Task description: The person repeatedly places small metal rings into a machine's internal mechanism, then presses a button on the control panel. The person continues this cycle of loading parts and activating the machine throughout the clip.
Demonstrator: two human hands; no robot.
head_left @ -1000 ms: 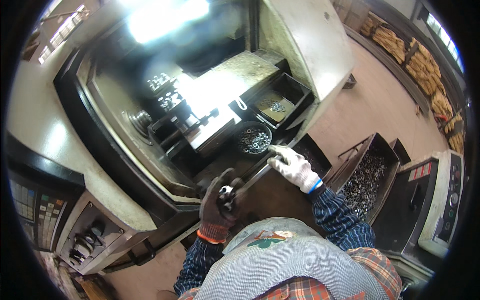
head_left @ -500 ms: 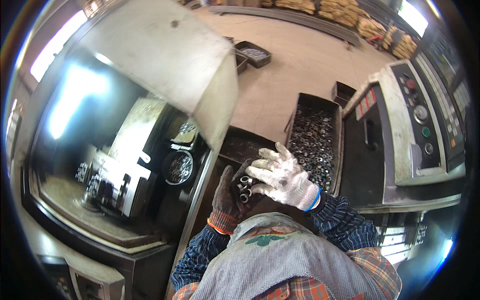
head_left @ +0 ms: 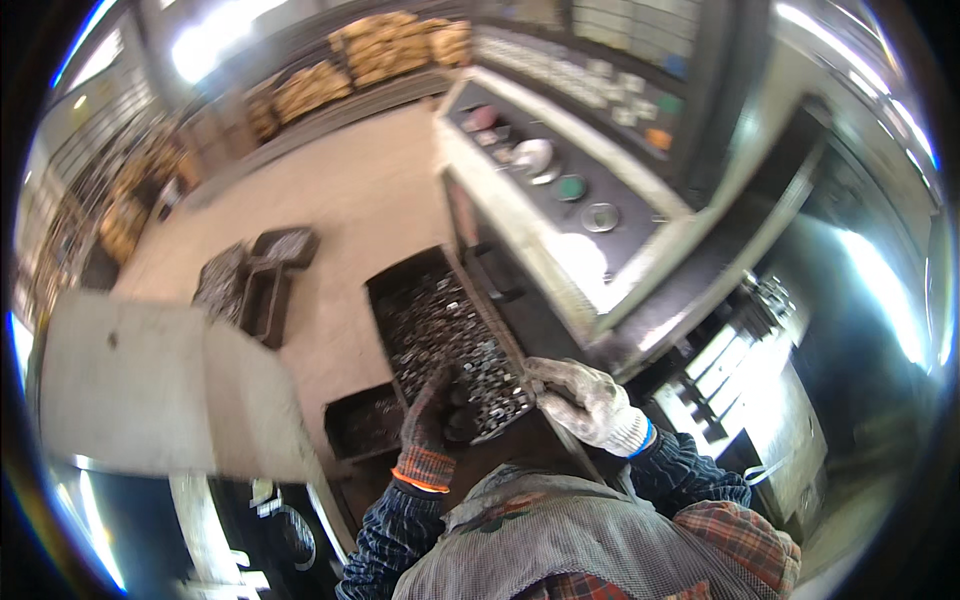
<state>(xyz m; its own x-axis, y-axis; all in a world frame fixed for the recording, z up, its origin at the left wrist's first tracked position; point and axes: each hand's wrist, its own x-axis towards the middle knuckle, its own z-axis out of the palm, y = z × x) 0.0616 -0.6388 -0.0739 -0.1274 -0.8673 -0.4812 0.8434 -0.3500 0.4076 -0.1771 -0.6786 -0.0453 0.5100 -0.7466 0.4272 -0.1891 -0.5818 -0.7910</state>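
Observation:
My left hand [head_left: 427,425], in a dark glove with an orange cuff edge, is over the near end of a long dark bin [head_left: 508,340]. Its fingers blur into the dark background, so whether it holds anything is hidden. Many small metal rings [head_left: 480,365] fill the bin, some dark and some shiny. To the right of the bin, my right hand [head_left: 590,405] wears a whitish, stained glove with a blue cuff edge. Its fingers are curled, with thumb and fingertips pressed together beside the bin's right wall. What they hold, if anything, cannot be made out.
A smaller dark bin [head_left: 362,422] adjoins the long one at the left. Right of them stands a machine with a button panel [head_left: 560,165] and an open work space with a metal fixture [head_left: 735,375]. Another machine's pale cover [head_left: 165,385] is at left. More bins [head_left: 265,295] stand on the floor.
The view has swung right, toward the second machine. My hands have moved apart; the right one went from spread fingers over metal rings in my left palm to curled fingers.

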